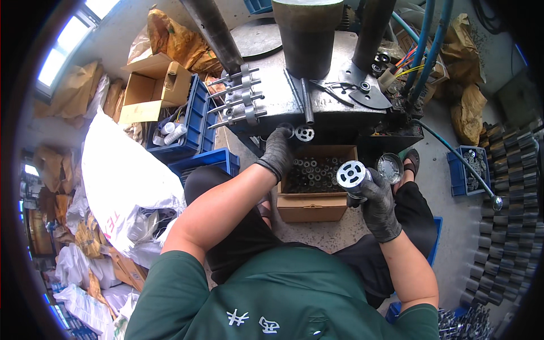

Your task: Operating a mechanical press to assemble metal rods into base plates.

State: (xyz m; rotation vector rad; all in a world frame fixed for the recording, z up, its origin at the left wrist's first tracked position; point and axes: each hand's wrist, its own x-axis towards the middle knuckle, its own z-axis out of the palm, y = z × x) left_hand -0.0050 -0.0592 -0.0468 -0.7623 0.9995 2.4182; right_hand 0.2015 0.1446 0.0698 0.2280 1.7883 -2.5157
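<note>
My right hand [378,208], in a dark grey glove, is closed around a metal cylinder [352,174] whose slotted round end face is turned up. Just beyond its fingers is a round metal tin [390,168] with shiny contents. My left hand [277,152], gloved too, reaches to the front edge of the machine table [272,71]. Its fingers curl against a small dark round piece there, too hidden to name. Right beside them, a slotted metal disc face [305,134] shows below a steel rod [307,102] lying over the edge.
A cardboard box [311,211] of small metal parts stands between my feet. Thick columns [309,39] rise from the machine. Threaded rods with rings [241,99] sit at its left. Blue crates [195,122], a white sack [122,175] and stacked metal cylinders [510,215] flank me.
</note>
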